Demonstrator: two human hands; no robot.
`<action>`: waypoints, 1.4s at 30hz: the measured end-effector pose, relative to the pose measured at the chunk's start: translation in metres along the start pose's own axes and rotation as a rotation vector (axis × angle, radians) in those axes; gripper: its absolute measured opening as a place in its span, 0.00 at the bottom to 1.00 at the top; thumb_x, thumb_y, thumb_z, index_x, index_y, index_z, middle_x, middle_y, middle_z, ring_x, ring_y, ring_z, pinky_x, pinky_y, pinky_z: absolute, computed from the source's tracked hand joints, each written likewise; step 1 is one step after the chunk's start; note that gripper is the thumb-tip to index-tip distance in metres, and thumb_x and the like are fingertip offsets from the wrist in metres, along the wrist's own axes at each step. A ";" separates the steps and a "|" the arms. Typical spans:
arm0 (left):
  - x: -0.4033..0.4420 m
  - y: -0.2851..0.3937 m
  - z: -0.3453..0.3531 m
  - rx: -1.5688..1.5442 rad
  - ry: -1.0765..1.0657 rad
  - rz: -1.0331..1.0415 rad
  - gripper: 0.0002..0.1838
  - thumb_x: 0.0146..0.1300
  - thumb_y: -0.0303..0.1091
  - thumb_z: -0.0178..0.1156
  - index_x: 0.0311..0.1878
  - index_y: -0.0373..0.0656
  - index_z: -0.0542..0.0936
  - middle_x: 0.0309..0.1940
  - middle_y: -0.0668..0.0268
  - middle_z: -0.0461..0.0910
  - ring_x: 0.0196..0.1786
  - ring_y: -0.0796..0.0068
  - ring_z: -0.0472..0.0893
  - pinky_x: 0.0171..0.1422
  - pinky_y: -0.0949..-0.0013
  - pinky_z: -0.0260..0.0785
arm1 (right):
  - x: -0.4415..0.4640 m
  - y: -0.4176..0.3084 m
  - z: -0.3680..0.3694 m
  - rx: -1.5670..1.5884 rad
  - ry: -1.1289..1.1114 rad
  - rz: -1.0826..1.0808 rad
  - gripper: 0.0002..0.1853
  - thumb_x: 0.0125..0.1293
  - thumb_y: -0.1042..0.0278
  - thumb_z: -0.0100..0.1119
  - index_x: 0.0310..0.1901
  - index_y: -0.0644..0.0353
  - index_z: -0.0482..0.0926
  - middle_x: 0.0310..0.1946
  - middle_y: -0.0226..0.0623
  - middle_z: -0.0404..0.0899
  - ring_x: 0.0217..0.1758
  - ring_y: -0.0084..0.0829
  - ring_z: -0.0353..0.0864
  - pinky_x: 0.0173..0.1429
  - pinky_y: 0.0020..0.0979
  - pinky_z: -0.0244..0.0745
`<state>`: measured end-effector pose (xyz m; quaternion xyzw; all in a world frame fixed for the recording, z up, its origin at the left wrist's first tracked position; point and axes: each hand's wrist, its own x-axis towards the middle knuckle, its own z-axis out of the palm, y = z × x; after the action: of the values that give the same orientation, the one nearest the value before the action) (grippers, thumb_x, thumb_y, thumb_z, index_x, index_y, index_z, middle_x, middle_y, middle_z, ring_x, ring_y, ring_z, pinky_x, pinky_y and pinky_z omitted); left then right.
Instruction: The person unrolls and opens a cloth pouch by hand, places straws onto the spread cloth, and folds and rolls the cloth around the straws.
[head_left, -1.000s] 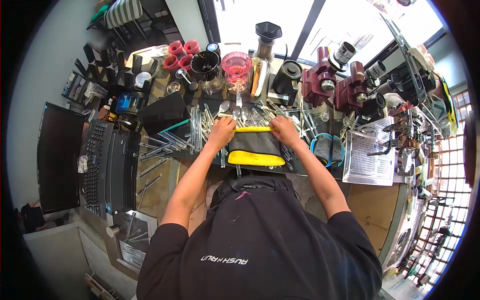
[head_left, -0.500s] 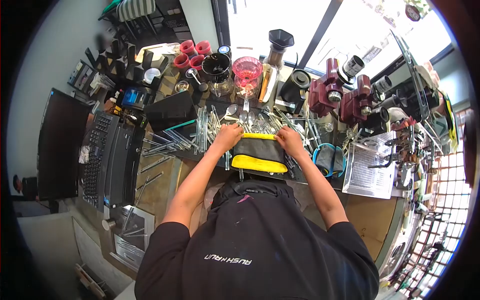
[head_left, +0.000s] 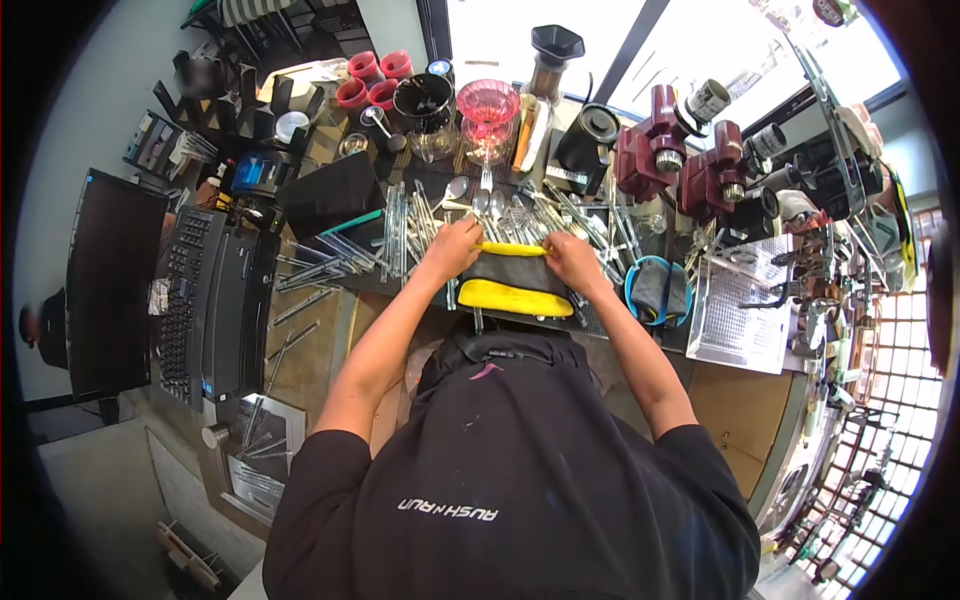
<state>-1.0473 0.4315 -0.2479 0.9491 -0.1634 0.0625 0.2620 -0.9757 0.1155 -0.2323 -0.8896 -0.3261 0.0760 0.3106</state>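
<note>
A grey cloth with yellow edges [head_left: 513, 270] lies spread in front of me at the near side of the counter. My left hand [head_left: 454, 251] pinches its far left corner, and my right hand [head_left: 573, 262] grips the far right corner. The yellow far edge runs straight between the two hands. Just beyond it lies a loose pile of metal cutlery [head_left: 525, 218], with spoons [head_left: 482, 203] and a fork [head_left: 486, 178] among it. Whatever lies under the cloth is hidden.
Right of my right hand sits a blue basin [head_left: 629, 290] with grey cloths inside, then a perforated metal tray [head_left: 735, 320]. A pink glass dripper [head_left: 488, 103], a black dripper [head_left: 423, 100] and dark red grinders [head_left: 650, 150] stand behind. A keyboard [head_left: 190, 300] is at left.
The camera view has tilted, so the counter and my hands appear a little higher. Both hands still hold the cloth's far corners, with no clear change in grip.
</note>
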 end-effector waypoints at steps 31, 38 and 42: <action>-0.080 0.065 0.005 -0.147 -0.047 0.036 0.15 0.67 0.34 0.74 0.55 0.45 0.90 0.50 0.64 0.82 0.55 0.57 0.81 0.61 0.54 0.75 | -0.083 -0.033 0.008 0.041 0.021 -0.011 0.13 0.68 0.62 0.78 0.47 0.58 0.88 0.42 0.41 0.80 0.49 0.46 0.84 0.54 0.44 0.82; -0.106 0.066 0.025 -0.075 -0.036 0.000 0.13 0.65 0.33 0.75 0.52 0.47 0.90 0.50 0.68 0.81 0.56 0.61 0.79 0.57 0.56 0.70 | -0.112 -0.030 0.020 0.057 0.003 -0.030 0.13 0.65 0.66 0.79 0.47 0.58 0.87 0.45 0.39 0.79 0.54 0.46 0.80 0.58 0.45 0.80; -0.102 0.079 0.027 -0.031 0.050 -0.019 0.09 0.61 0.28 0.74 0.44 0.46 0.86 0.47 0.68 0.81 0.53 0.60 0.79 0.56 0.56 0.70 | -0.115 -0.032 0.027 0.043 0.061 -0.082 0.11 0.63 0.69 0.79 0.44 0.59 0.87 0.45 0.39 0.79 0.52 0.47 0.79 0.56 0.46 0.77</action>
<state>-1.1697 0.3822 -0.2541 0.9446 -0.1486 0.0813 0.2813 -1.0914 0.0761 -0.2422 -0.8707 -0.3507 0.0430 0.3422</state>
